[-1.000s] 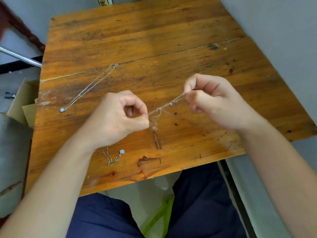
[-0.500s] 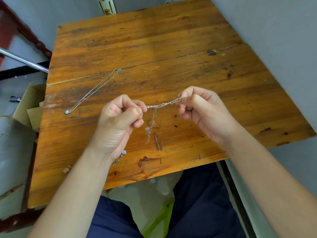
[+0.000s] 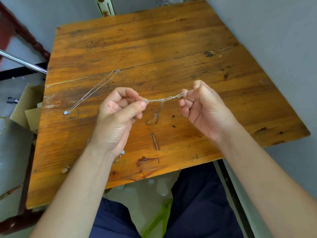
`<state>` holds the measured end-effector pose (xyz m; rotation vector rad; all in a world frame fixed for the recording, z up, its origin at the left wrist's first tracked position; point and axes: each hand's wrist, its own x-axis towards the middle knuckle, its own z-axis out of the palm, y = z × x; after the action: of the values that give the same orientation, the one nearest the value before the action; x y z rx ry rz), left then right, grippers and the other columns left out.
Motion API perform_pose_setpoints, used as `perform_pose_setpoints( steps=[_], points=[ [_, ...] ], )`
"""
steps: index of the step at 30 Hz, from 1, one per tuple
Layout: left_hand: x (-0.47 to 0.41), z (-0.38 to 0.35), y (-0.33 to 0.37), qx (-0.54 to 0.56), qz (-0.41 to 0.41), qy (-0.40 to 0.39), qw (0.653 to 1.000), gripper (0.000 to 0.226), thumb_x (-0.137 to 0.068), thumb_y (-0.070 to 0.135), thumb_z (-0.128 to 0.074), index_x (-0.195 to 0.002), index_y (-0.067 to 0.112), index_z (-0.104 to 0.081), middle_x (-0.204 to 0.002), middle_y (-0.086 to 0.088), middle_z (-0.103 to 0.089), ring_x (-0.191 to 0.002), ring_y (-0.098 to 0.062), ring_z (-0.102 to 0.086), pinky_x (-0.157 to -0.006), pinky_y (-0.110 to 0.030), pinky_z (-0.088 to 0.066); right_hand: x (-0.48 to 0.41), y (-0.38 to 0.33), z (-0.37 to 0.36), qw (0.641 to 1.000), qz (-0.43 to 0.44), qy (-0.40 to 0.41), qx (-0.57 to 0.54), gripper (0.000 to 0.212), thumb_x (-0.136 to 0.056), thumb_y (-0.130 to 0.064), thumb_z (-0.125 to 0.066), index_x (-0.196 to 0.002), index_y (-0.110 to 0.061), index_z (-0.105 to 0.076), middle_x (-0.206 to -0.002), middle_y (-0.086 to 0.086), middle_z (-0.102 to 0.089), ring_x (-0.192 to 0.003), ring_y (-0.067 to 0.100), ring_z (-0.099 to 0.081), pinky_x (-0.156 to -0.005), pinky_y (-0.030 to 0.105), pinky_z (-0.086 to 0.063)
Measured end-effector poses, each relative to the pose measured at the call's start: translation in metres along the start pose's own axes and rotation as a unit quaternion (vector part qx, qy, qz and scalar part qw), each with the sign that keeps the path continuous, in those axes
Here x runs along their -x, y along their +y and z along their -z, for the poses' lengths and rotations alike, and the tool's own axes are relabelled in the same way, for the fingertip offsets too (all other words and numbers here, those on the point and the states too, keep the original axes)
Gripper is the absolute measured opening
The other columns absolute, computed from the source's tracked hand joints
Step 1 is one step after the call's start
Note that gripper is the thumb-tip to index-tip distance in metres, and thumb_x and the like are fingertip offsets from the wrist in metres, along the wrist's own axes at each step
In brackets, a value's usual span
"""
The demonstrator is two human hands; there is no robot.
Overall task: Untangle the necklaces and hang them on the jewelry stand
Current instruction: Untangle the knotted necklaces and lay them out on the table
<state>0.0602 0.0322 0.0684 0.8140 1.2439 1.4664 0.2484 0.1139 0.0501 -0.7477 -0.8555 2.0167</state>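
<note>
Necklace with a round pendant (image 3: 91, 92) is lying straight on the wooden table (image 3: 154, 40) at your left. Your left hand (image 3: 118, 117) is pinching a tangled chain (image 3: 164, 99) between thumb and forefinger, stretching it above the table to your right hand (image 3: 204, 110), whose curled fingers are clamping its other end.

necklace (image 3: 122, 152) | mostly hidden under left hand (image 3: 118, 121) || dangling chain (image 3: 159, 111) | blurred

- Two hands are counted: left hand (image 3: 118, 121), right hand (image 3: 205, 114).
- Three necklaces are counted: held chain (image 3: 164, 99), straight chain (image 3: 83, 99), half-hidden chain (image 3: 122, 153) under the left wrist.
- One table (image 3: 154, 40) is counted.
- One box (image 3: 24, 102) and one rod (image 3: 24, 63) are seen.
</note>
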Motion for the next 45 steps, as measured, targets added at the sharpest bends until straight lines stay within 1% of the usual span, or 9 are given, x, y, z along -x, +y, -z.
perform_pose_setpoints(
  steps=[4,7,12,16,23,27,34,41,45],
  points=[
    [0.002,-0.003,-0.003,-0.032,0.02,-0.016,0.999,0.025,-0.076,-0.004,-0.066,-0.091,0.015,-0.059,-0.08,-0.005,-0.065,-0.075,-0.019,-0.054,-0.063,-0.026,-0.046,0.002,0.001,0.003,1.0,-0.018,-0.023,-0.011,0.025,-0.084,-0.002,-0.054,-0.086,-0.026,-0.049,-0.074,-0.004,-0.061,-0.068,0.009,-0.063,-0.06,0.017,-0.049],
    [0.005,-0.004,-0.011,-0.149,0.027,-0.009,0.988,0.023,-0.075,-0.006,-0.069,-0.089,0.011,-0.065,-0.081,-0.005,-0.067,-0.074,-0.013,-0.059,-0.065,-0.023,-0.048,0.003,0.0,0.004,0.998,-0.022,-0.044,-0.047,0.024,-0.086,-0.005,-0.056,-0.084,-0.029,-0.051,-0.078,-0.007,-0.061,-0.072,0.008,-0.061,-0.063,0.018,-0.048],
    [0.01,-0.009,-0.017,-0.177,0.038,-0.01,0.983,0.023,-0.075,0.002,-0.064,-0.089,0.018,-0.075,-0.077,0.006,-0.065,-0.075,-0.01,-0.055,-0.069,-0.021,-0.047,0.006,0.004,0.001,0.995,-0.039,-0.072,-0.062,0.02,-0.089,-0.011,-0.055,-0.081,-0.029,-0.055,-0.078,-0.008,-0.061,-0.072,0.007,-0.061,-0.064,0.02,-0.046],
    [0.011,-0.013,-0.014,-0.162,0.05,-0.045,0.985,0.034,-0.081,0.006,-0.052,-0.098,0.019,-0.078,-0.072,0.015,-0.064,-0.078,-0.013,-0.049,-0.072,-0.027,-0.044,0.005,0.004,0.003,0.996,-0.04,-0.06,-0.043,0.021,-0.087,-0.008,-0.056,-0.084,-0.029,-0.053,-0.078,-0.008,-0.061,-0.073,0.007,-0.06,-0.064,0.02,-0.045],
    [0.012,-0.014,-0.018,-0.026,0.101,-0.073,0.992,0.036,-0.072,0.003,-0.043,-0.085,0.004,-0.077,-0.062,0.002,-0.058,-0.065,-0.013,-0.045,-0.067,-0.033,-0.043,0.001,0.006,0.006,0.996,-0.046,-0.051,-0.048,0.022,-0.091,-0.005,-0.056,-0.088,-0.027,-0.053,-0.082,-0.006,-0.063,-0.073,0.008,-0.061,-0.065,0.02,-0.045],
    [0.011,-0.015,-0.021,0.028,0.117,-0.102,0.988,0.023,-0.072,0.016,-0.06,-0.085,0.006,-0.077,-0.063,0.0,-0.054,-0.065,-0.013,-0.048,-0.065,-0.03,-0.048,0.002,0.008,0.005,0.996,-0.053,-0.053,-0.058,0.023,-0.092,-0.003,-0.056,-0.088,-0.026,-0.055,-0.083,-0.005,-0.063,-0.073,0.007,-0.063,-0.064,0.018,-0.047],
    [0.015,-0.011,-0.025,-0.073,0.076,-0.111,0.988,0.007,-0.079,0.018,-0.073,-0.083,0.011,-0.074,-0.07,0.006,-0.063,-0.069,-0.011,-0.054,-0.066,-0.028,-0.049,0.002,0.004,0.005,0.997,-0.045,-0.048,-0.048,0.024,-0.088,-0.004,-0.056,-0.087,-0.027,-0.053,-0.083,-0.005,-0.062,-0.073,0.008,-0.062,-0.066,0.021,-0.046],
    [0.016,-0.003,-0.022,-0.06,0.057,-0.094,0.992,0.019,-0.09,0.022,-0.059,-0.099,0.007,-0.066,-0.093,0.0,-0.06,-0.091,-0.014,-0.052,-0.078,-0.034,-0.043,0.003,0.009,0.008,0.997,-0.022,0.019,0.072,0.031,-0.095,0.003,-0.053,-0.083,-0.026,-0.051,-0.076,-0.006,-0.062,-0.073,0.01,-0.062,-0.066,0.023,-0.044],
    [0.018,0.0,-0.019,-0.007,0.062,-0.105,0.992,0.015,-0.093,0.02,-0.051,-0.097,0.011,-0.062,-0.098,-0.001,-0.067,-0.102,-0.017,-0.059,-0.083,-0.035,-0.046,0.002,0.005,0.011,0.994,0.002,0.094,0.056,0.03,-0.096,0.0,-0.053,-0.081,-0.026,-0.051,-0.075,-0.005,-0.062,-0.075,0.011,-0.064,-0.07,0.025,-0.045]
  ],
)
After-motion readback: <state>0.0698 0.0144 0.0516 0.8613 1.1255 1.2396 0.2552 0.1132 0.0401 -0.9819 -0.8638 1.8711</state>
